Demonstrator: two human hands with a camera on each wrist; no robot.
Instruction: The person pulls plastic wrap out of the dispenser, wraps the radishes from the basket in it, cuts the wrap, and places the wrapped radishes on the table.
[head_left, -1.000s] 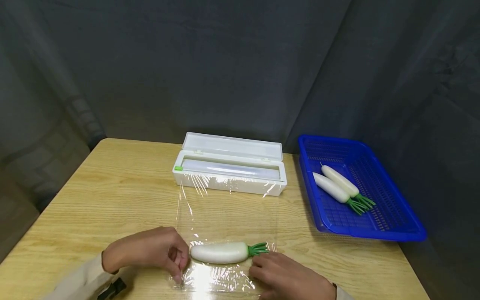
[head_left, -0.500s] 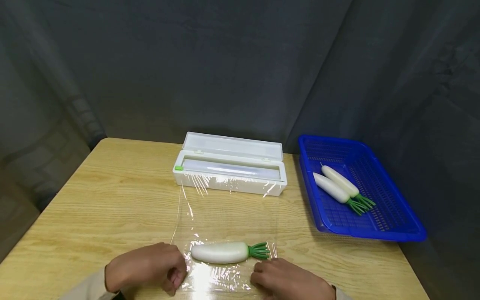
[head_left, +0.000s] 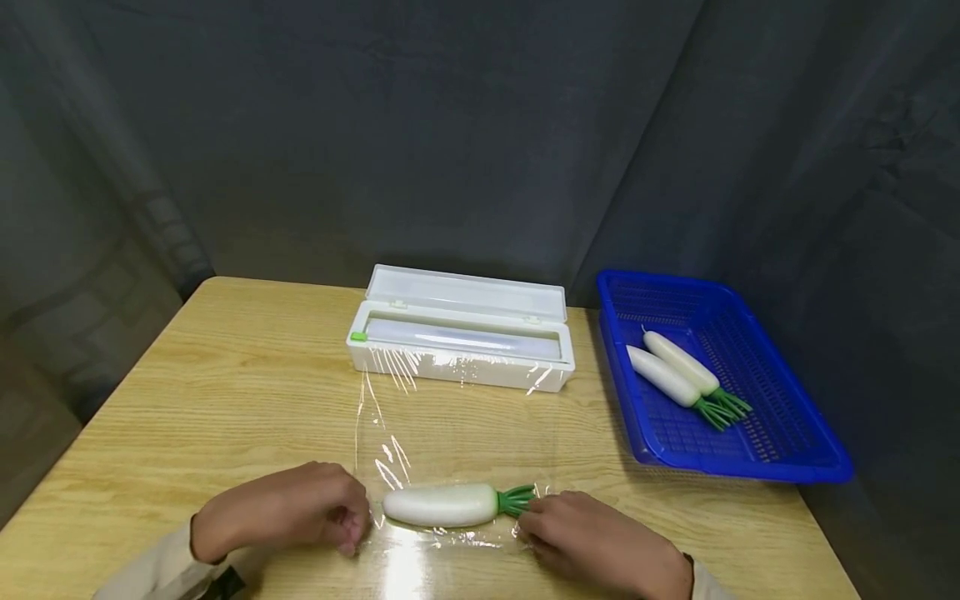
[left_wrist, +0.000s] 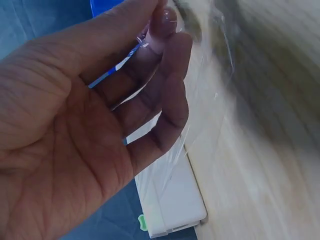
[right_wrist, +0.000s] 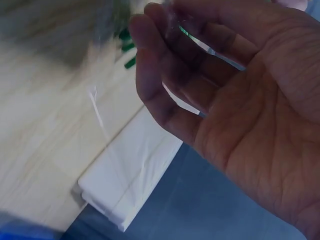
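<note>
A white radish (head_left: 441, 506) with green stem ends lies crosswise on a sheet of clear plastic wrap (head_left: 457, 433) at the table's near side. The wrap runs back to a roll in a white dispenser box (head_left: 457, 367) whose lid stands up. Left of the radish tip, my left hand (head_left: 300, 508) pinches the wrap's near left corner; thumb and fingertips meet on the film in the left wrist view. Beside the green stems, my right hand (head_left: 600, 542) pinches the near right corner, and film shows between its fingertips in the right wrist view.
To the right stands a blue plastic basket (head_left: 637, 417) holding two more white radishes (head_left: 675, 367) with green stems. A green slider (head_left: 358, 337) sits at the dispenser's left end. Dark curtains (head_left: 450, 133) hang behind the wooden table (head_left: 247, 375).
Both hands have shifted slightly away from the near edge, the left one after first dipping nearer. The wrap's near edge has come up closer to the radish, which stays in place.
</note>
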